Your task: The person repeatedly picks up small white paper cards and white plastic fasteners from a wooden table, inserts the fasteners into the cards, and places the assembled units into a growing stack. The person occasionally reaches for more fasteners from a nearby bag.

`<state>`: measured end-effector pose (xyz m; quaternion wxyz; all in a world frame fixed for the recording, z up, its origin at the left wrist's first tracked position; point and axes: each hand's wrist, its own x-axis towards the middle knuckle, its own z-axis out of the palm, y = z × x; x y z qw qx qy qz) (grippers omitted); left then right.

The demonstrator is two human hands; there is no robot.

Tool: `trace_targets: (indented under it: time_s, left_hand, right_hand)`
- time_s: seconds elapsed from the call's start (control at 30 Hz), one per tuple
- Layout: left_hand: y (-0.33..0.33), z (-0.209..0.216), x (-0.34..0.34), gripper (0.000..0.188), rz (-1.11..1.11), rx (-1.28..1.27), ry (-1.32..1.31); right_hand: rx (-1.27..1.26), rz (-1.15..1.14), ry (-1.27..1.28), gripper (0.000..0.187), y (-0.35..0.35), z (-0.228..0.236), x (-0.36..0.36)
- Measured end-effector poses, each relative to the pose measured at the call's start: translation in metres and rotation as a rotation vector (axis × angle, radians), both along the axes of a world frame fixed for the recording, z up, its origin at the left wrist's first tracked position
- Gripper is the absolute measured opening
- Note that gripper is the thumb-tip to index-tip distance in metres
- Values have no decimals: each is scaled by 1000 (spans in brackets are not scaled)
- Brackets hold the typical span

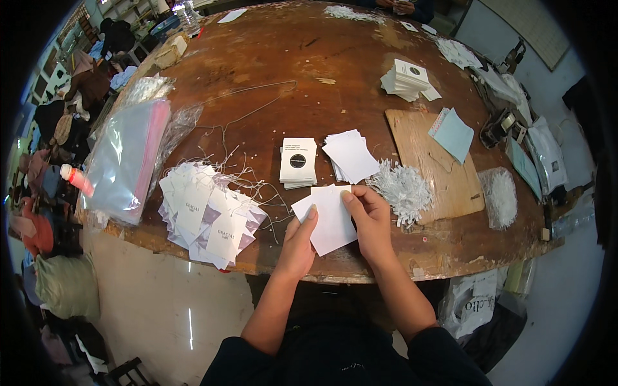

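Note:
Several blank white cards (331, 222) are held over the table's front edge, fanned slightly apart. My left hand (298, 244) grips their left side, thumb on top. On their upper right, my right hand (371, 222) pinches the cards between thumb and fingers. Just beyond them stands a neat stack of printed cards (297, 162) with a dark round mark. Beside it lies a loose pile of blank white cards (351, 156). A heap of white hang tags (212, 212) with strings spreads left of my left hand. Bundled white tag strings (402, 191) lie right of my right hand.
A wooden board (444, 186) bears a light blue card (454, 136). Clear plastic bags (129, 161) lie at the left edge. Another card stack (409, 77) stands farther back right, near a tape dispenser (502, 128). A person's hands (399, 6) show at the far edge.

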<state>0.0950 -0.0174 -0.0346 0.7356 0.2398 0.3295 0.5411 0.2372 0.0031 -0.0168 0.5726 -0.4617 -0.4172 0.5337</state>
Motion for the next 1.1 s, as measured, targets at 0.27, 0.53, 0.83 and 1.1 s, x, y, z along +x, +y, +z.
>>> trace_targets:
  time_s: [0.27,0.53,0.83,1.1]
  left_hand:
    - [0,-4,0,42,-8,-12,30]
    - [-4,-9,4,37,101,63,272]
    - [-6,-7,5,34,113,86,283]
    - [-7,-6,7,34,107,77,296]
  right_hand:
    - [2,-11,22,13,0,-1,-3]
    - [0,9,-7,14,-2,-2,-2]
    - [327,-436,-1040,18,-6,14,83]
    - [366,-328,-1475,14,24,9,115]
